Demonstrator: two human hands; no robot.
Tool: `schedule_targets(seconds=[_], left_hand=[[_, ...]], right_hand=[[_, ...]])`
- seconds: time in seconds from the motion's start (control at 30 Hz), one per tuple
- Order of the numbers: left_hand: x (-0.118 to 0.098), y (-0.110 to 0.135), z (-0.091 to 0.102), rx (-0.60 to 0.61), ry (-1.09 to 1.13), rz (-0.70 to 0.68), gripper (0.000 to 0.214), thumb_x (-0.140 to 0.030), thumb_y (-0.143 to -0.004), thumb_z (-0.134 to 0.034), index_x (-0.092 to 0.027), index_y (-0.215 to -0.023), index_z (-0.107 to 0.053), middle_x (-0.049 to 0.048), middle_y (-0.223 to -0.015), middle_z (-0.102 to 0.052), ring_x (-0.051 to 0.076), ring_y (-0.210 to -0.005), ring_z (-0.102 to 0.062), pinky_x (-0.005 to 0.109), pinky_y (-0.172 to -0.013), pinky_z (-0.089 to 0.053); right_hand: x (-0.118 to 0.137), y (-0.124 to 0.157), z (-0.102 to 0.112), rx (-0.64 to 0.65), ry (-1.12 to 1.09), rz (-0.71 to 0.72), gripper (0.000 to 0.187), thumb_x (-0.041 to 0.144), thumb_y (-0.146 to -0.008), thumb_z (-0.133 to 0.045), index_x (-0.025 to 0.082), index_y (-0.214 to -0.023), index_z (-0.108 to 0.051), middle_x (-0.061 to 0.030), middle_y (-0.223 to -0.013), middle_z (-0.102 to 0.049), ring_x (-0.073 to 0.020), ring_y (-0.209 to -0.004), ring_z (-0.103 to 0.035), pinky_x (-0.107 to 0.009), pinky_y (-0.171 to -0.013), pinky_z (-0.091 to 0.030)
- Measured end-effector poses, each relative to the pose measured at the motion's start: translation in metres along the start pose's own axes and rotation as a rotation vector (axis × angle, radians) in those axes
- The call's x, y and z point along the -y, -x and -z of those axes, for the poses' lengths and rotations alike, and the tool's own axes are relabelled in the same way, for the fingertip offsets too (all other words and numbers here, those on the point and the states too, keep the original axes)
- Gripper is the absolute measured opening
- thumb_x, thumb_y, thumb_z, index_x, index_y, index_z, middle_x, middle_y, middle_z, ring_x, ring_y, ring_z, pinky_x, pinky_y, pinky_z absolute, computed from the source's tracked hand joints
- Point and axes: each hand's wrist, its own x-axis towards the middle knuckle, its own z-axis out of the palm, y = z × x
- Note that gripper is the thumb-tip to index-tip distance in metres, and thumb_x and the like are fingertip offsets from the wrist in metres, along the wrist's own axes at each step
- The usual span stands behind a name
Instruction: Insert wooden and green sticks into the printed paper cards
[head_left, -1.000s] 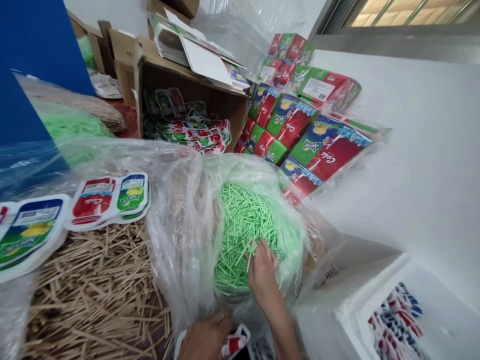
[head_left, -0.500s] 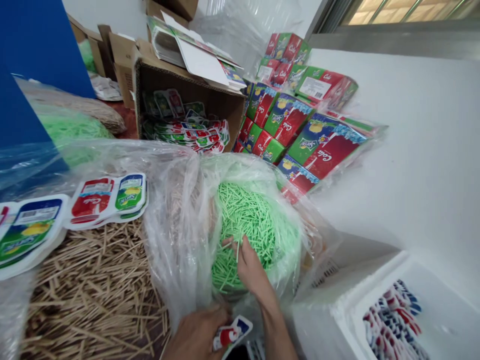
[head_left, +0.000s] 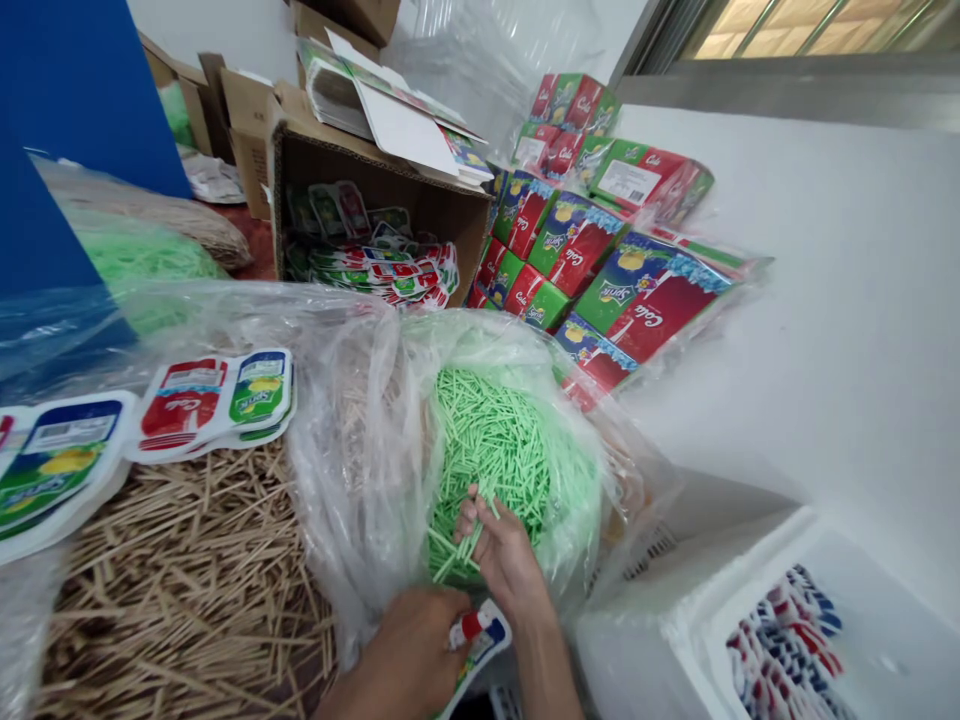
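A clear plastic bag [head_left: 360, 450] in front of me holds a heap of green sticks [head_left: 502, 440]. My right hand [head_left: 499, 550] is inside the bag's mouth, fingers closed on a small bunch of green sticks. My left hand [head_left: 409, 655] is at the bottom edge, gripping a printed red, white and blue packet [head_left: 480, 635] just below the right hand.
Tan wooden sticks [head_left: 187, 580] fill a bag on the left, with printed label sheets [head_left: 217, 400] lying on top. A cardboard box [head_left: 375, 190] of labels stands behind. Wrapped Cola and Sprite cartons [head_left: 600, 260] sit at the back right. A white foam box [head_left: 750, 620] holds more packets.
My right hand has drawn back toward me out of the green heap, now clutching a few sticks. My left hand has lifted the packet up closer to it.
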Motion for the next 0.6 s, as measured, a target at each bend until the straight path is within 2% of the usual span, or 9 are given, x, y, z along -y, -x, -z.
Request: schedule_targets(seconds=[0.07, 0.17, 0.37, 0.47, 0.6], left_hand=[[0.001, -0.006, 0.002, -0.006, -0.005, -0.007, 0.020, -0.027, -0.083, -0.051, -0.022, -0.088, -0.070, 0.0053, -0.096, -0.076, 0.025, -0.093, -0.068, 0.031, -0.078, -0.048], [0.003, -0.011, 0.004, -0.012, -0.022, -0.034, 0.025, -0.027, -0.086, -0.047, -0.020, -0.090, -0.070, 0.0069, -0.096, -0.076, 0.025, -0.093, -0.069, 0.030, -0.077, -0.049], [0.005, -0.009, 0.003, 0.058, -0.059, -0.150, 0.021, -0.020, -0.080, -0.051, -0.019, -0.085, -0.071, 0.0105, -0.088, -0.077, 0.030, -0.084, -0.072, 0.034, -0.070, -0.052], [0.005, -0.009, 0.001, 0.090, -0.079, -0.152, 0.022, -0.016, -0.075, -0.053, -0.017, -0.086, -0.071, 0.0137, -0.090, -0.077, 0.034, -0.087, -0.071, 0.039, -0.072, -0.053], [0.007, -0.011, -0.002, 0.122, -0.052, -0.148, 0.027, -0.012, -0.071, -0.055, -0.018, -0.091, -0.072, 0.0139, -0.098, -0.076, 0.035, -0.096, -0.068, 0.041, -0.080, -0.052]], right_hand=[[-0.003, 0.003, 0.001, 0.019, -0.036, -0.040, 0.040, 0.044, -0.059, -0.080, 0.020, -0.086, -0.063, 0.0040, -0.063, -0.055, -0.0126, -0.054, -0.052, -0.028, -0.056, -0.047], [-0.010, 0.008, 0.002, 0.033, -0.059, -0.078, 0.043, 0.042, -0.056, -0.083, 0.020, -0.088, -0.065, 0.0038, -0.065, -0.059, -0.0147, -0.059, -0.058, -0.029, -0.062, -0.049], [-0.014, 0.016, 0.006, 0.077, 0.021, -0.171, 0.033, 0.041, -0.065, -0.079, 0.018, -0.082, -0.063, -0.0050, -0.081, -0.072, -0.0220, -0.082, -0.069, -0.036, -0.080, -0.049], [-0.005, 0.019, 0.008, 0.193, 0.295, -0.155, 0.027, 0.044, -0.076, -0.067, 0.019, -0.081, -0.061, -0.0028, -0.076, -0.072, -0.0212, -0.076, -0.068, -0.038, -0.082, -0.047], [0.008, 0.024, 0.008, 0.287, 0.897, 0.064, 0.020, 0.035, -0.089, -0.044, 0.020, -0.086, -0.059, -0.0027, -0.081, -0.070, -0.0209, -0.081, -0.065, -0.035, -0.081, -0.046]])
